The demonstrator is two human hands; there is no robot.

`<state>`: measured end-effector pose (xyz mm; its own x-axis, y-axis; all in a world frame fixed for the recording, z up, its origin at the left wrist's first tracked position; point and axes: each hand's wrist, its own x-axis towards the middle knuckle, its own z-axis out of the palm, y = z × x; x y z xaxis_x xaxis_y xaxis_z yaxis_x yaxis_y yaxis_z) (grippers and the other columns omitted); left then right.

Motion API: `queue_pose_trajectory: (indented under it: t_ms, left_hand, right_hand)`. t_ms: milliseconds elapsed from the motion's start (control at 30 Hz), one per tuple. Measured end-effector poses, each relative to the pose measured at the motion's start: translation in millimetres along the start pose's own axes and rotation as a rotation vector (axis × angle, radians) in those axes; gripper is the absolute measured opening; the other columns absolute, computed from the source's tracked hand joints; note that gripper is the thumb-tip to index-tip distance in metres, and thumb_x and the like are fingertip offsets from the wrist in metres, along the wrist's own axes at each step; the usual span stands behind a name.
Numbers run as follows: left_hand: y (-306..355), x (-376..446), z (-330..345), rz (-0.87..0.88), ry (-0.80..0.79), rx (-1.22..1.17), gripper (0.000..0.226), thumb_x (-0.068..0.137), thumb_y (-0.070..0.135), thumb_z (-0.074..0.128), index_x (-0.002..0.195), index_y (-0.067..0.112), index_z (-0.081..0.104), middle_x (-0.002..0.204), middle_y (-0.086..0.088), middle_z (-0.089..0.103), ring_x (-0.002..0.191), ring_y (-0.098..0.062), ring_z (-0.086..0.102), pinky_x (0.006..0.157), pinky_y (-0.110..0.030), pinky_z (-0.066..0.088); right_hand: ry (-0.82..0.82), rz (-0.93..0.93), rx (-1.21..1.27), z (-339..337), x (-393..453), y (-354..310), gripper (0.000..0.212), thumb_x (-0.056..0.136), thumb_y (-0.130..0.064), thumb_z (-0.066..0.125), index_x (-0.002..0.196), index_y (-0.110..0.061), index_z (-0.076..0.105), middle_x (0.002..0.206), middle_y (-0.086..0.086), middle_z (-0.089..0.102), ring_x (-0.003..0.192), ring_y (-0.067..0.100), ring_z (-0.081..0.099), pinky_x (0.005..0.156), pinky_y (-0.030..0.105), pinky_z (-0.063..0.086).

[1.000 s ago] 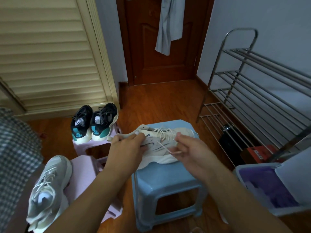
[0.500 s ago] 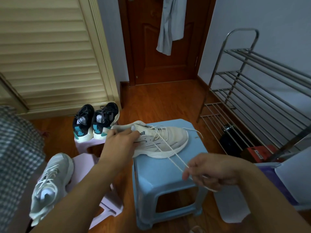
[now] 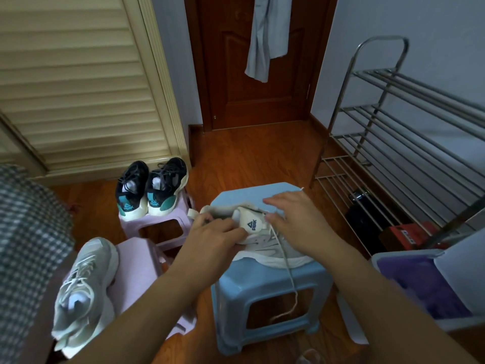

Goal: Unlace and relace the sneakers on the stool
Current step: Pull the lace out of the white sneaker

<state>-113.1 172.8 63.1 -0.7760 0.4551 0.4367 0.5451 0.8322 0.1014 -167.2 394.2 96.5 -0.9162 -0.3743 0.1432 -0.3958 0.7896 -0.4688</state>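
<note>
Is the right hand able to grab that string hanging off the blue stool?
Probably yes. The loose lace trails from the white sneaker just below the right hand, down the blue stool front. Nothing covers it, and that hand's fingers are open.

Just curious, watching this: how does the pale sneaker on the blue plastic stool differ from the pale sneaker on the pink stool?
The pale sneaker on the blue plastic stool is handled by both hands, left hand and right hand; the pale sneaker on the pink stool lies untouched. The first has a loose lace trailing off the stool; the second's lacing looks intact. Both are light-coloured, chunky-soled sneakers.
</note>
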Motion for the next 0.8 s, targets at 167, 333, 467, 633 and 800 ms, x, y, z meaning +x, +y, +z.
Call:
queue_pose_trajectory:
  t_ms: [167,333,467,633,800]
  left_hand:
    - [-2,1,1,-0.027,-0.004,0.038,0.019,0.092,0.038,0.052,0.096,0.030,0.069,0.083,0.009,0.064,0.083,-0.017,0.061,0.079,-0.038,0.036]
    - [0,7,2,-0.065,0.009,0.073,0.008,0.088,0.034,0.059,0.089,0.030,0.066,0.079,0.009,0.063,0.078,-0.018,0.061,0.077,-0.037,0.035]
    - [-2,8,4,-0.047,0.023,0.052,0.005,0.084,0.029,0.065,0.088,0.028,0.065,0.077,0.010,0.061,0.076,-0.017,0.060,0.076,-0.037,0.033]
    - [-2,9,5,-0.054,0.019,0.048,0.006,0.086,0.033,0.061,0.090,0.029,0.064,0.079,0.010,0.061,0.077,-0.017,0.060,0.076,-0.037,0.032]
    - [-5,8,5,-0.051,-0.025,0.052,0.009,0.089,0.035,0.057,0.091,0.030,0.064,0.081,0.011,0.061,0.079,-0.016,0.060,0.077,-0.036,0.033]
  right_hand:
    - [0.041,0.032,-0.283,-4,3,-15,0.020,0.100,-0.033,0.058,0.107,-0.019,0.071,0.098,0.002,0.064,0.097,0.022,0.060,0.072,0.031,0.037]
    - [-0.463,0.230,0.083,-28,-35,-42,0.028,0.100,-0.033,0.057,0.074,-0.029,0.066,0.078,-0.003,0.068,0.073,0.014,0.067,0.061,0.028,0.048]
    - [-0.577,0.243,0.228,-43,-48,-31,0.031,0.096,-0.046,0.062,0.073,-0.031,0.077,0.077,-0.002,0.072,0.074,0.016,0.071,0.072,0.036,0.060]
    - [-0.017,0.319,0.188,-13,12,-12,0.017,0.093,-0.033,0.069,0.101,-0.020,0.076,0.096,-0.003,0.071,0.093,0.014,0.065,0.077,0.025,0.045]
    - [-0.048,0.321,0.029,-2,28,-13,0.021,0.093,-0.029,0.069,0.079,-0.013,0.071,0.087,0.005,0.071,0.082,0.020,0.065,0.067,0.030,0.048]
